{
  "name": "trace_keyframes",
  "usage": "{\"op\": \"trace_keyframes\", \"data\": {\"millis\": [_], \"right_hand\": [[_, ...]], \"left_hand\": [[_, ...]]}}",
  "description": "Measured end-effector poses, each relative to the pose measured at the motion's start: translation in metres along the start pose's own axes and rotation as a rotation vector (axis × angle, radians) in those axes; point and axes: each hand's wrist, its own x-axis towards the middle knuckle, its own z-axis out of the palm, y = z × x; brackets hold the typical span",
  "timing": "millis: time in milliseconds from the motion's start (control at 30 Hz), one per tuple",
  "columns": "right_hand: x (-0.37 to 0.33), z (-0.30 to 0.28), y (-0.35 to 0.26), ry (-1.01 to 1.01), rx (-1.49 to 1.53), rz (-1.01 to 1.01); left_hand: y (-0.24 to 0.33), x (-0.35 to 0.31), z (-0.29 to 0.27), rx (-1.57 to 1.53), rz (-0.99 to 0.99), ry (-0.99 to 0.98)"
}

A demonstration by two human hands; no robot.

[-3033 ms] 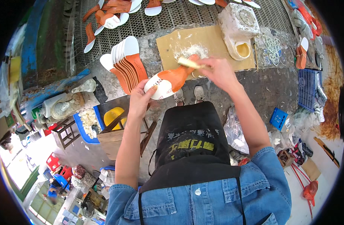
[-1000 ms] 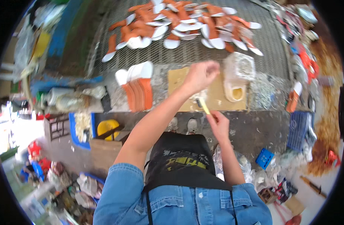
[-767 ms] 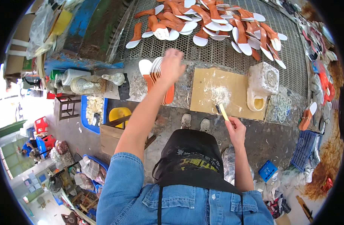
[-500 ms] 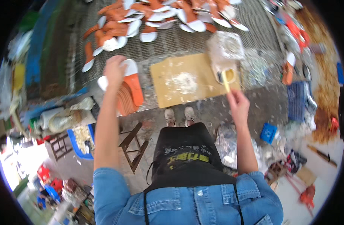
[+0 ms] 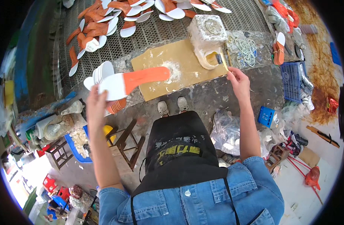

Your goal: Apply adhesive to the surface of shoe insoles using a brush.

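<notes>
Left hand (image 5: 96, 101) pinches insole (image 5: 136, 79) by white end, long axis pointing right, toward brush (image 5: 224, 63) gripped in right hand (image 5: 239, 83) by pot (image 5: 206, 35).

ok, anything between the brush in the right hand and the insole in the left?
Yes: the white container. The brush is at its open cup; the insole is held off to the left, beyond the cup's wall. Past that, nothing visible stands in between.

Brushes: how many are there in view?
1: a yellow-handled brush in the right hand, its dark end at the mouth of the crusted white pot. Others may be hidden.
</notes>
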Motion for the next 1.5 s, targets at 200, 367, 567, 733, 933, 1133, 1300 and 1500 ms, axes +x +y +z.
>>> {"op": "trace_keyframes", "data": {"millis": [200, 367, 567, 733, 933, 1133, 1300, 1500], "right_hand": [[-0.035, 0.03, -0.031, -0.564, 0.358, 0.284], [-0.064, 0.121, -0.086, -0.446, 0.224, -0.06], [-0.078, 0.183, -0.12, -0.484, 0.155, -0.263], [-0.072, 0.178, -0.119, -0.282, -0.237, -0.332], [-0.066, 0.167, -0.107, -0.309, -0.139, -0.427], [-0.075, 0.13, -0.061, -0.086, -0.313, -0.234], [-0.122, 0.14, -0.081, -0.388, 0.109, -0.176], [-0.107, 0.125, -0.036, -0.15, -0.062, -0.096]], "left_hand": [[-0.037, -0.022, 0.075, -0.185, -0.124, 0.013], [-0.056, -0.021, 0.091, 0.068, 0.074, 0.106], [-0.023, -0.04, 0.096, 0.112, 0.085, 0.106], [-0.012, -0.046, 0.095, 0.209, 0.115, 0.091], [0.001, -0.052, 0.1, 0.234, 0.165, 0.07], [-0.022, -0.039, 0.099, 0.204, 0.171, 0.114], [-0.031, -0.031, 0.104, 0.094, 0.097, 0.114], [-0.032, -0.034, 0.102, 0.073, 0.088, 0.135]]}}
